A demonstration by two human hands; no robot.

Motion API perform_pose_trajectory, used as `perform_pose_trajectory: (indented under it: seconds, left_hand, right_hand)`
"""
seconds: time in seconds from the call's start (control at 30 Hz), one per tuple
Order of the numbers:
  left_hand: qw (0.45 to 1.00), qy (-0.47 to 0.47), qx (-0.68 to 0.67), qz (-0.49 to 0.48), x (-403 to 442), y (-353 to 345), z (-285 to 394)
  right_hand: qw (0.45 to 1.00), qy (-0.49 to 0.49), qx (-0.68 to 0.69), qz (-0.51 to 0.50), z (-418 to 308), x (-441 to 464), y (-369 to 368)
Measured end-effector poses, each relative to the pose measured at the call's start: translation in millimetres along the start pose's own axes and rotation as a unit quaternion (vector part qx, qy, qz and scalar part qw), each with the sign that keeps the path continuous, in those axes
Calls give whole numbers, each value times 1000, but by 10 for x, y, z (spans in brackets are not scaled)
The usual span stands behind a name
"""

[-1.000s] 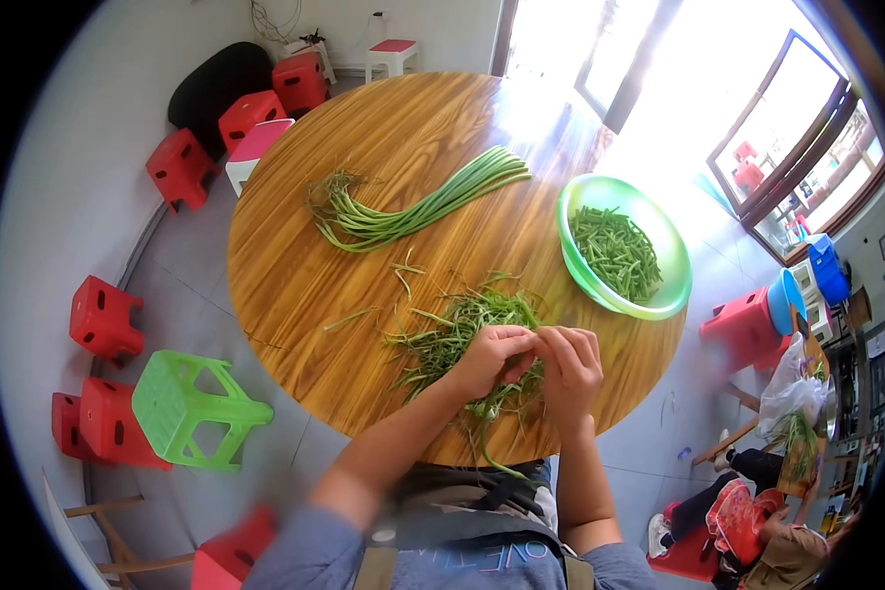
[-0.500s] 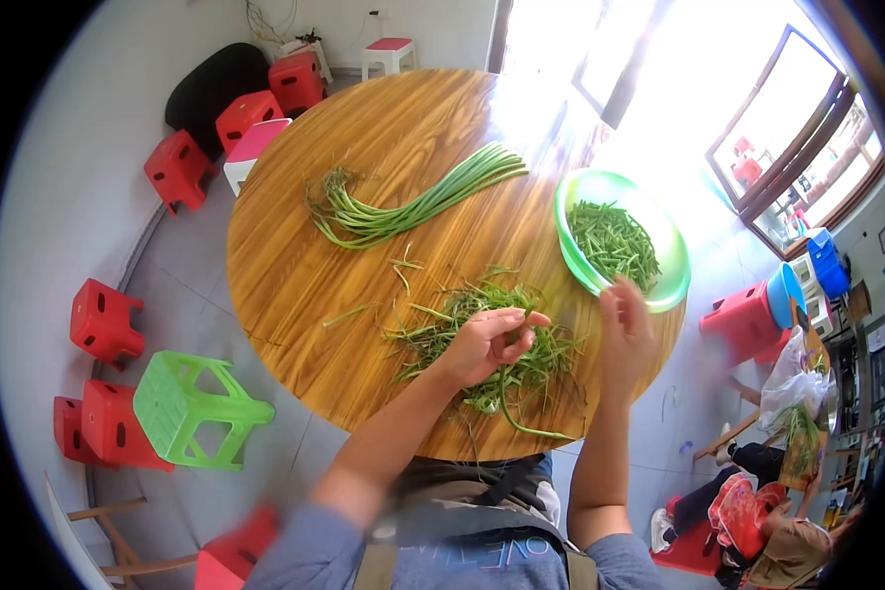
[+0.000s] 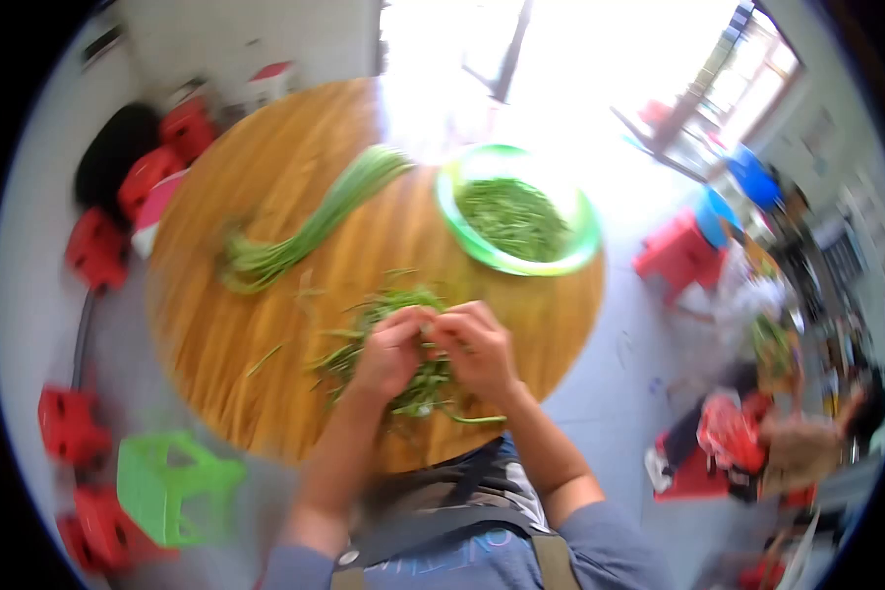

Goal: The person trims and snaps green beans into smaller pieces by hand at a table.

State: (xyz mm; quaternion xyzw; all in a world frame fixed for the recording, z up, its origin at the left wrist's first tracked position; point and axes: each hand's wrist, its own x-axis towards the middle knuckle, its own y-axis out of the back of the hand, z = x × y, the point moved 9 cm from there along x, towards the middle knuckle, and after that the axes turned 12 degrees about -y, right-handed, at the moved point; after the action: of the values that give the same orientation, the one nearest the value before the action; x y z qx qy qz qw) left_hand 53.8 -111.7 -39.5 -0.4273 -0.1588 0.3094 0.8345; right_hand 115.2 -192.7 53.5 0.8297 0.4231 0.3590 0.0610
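My left hand (image 3: 391, 352) and my right hand (image 3: 476, 348) meet over a loose heap of green trimmings (image 3: 425, 395) near the table's front edge. Both are closed, fingertips pinched together on a long green stem (image 3: 478, 420) that looks like a garlic scape. Its lower end sticks out below my right hand; the pinched part is mostly hidden by my fingers. Farther back on the left lies a bunch of long garlic scapes (image 3: 310, 228). Short cut green pieces (image 3: 511, 218) fill part of a green-rimmed bowl (image 3: 588, 236) at the back right.
The round wooden table (image 3: 256, 393) stands before me. Red stools (image 3: 98, 248) line the left wall, with a green stool (image 3: 172, 487) nearer. On the right, a seated person (image 3: 806, 447) is beside a blue basin (image 3: 716, 216) on a pink stool.
My right hand has come from beside the bowl to meet my left hand over the heap, and both now pinch together. The whole view has shifted and blurred.
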Motion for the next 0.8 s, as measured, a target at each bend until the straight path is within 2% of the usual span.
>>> perform_pose_trajectory:
  seconds: [0.07, 0.1, 0.17, 0.2, 0.23, 0.27, 0.33, 0.37, 0.4, 0.43, 0.47, 0.5, 0.57, 0.6, 0.67, 0.77, 0.8]
  left_hand:
    - [999, -36, -3, -11, 76, 83, -9]
    - [991, -10, -77, 110, 68, 310, -73]
    - [994, 7, -80, 80, 124, 394, -31]
    - [984, 11, -164, 61, 117, 263, 70]
    - [984, 22, -173, 43, 136, 271, 85]
    - [982, 27, -182, 28, 158, 295, 121]
    - [982, 34, -187, 18, 121, 270, 140]
    - [982, 37, -183, 20, 109, 250, 143]
    - [983, 40, -180, 24, 105, 228, 146]
    - [984, 47, -171, 9, 99, 178, 145]
    - [985, 55, -162, -4, 86, 139, 137]
    - [986, 63, -154, -16, 63, 117, 118]
    - [992, 66, -91, -58, 13, 81, 102]
    - [993, 64, -61, -82, 9, 39, 92]
    - [996, 64, 4, -64, -34, 32, 59]
    - [995, 74, 45, -50, -80, -32, 11]
    - [995, 78, 49, -47, -79, -33, -7]
  right_hand:
    - [997, -44, 62, -28, -14, -30, 86]
    - [988, -52, 139, -46, 70, -86, 81]
    - [965, -67, 243, -66, 8, -125, 193]
    - [951, -94, 288, -64, 28, -137, 320]
    - [932, -117, 338, -67, 47, -123, 426]
    - [882, -155, 441, -63, 125, -101, 511]
    - [743, -214, 632, -58, 247, -92, 559]
    - [871, -193, 448, -51, 261, -64, 612]
    - [955, -165, 242, -41, 292, -33, 597]
    - [990, -132, 24, -31, 299, -14, 537]
    - [989, -112, -91, 30, 267, -76, 510]
    - [965, -75, -252, 15, 288, -112, 392]
    - [960, -143, -235, -55, 512, -231, 225]
    - [967, -150, -203, -26, 520, -237, 254]
    - [975, -168, -139, 35, 523, -273, 305]
    - [988, -91, -57, 106, 452, -258, 337]
    - [989, -103, -54, 91, 545, -289, 265]
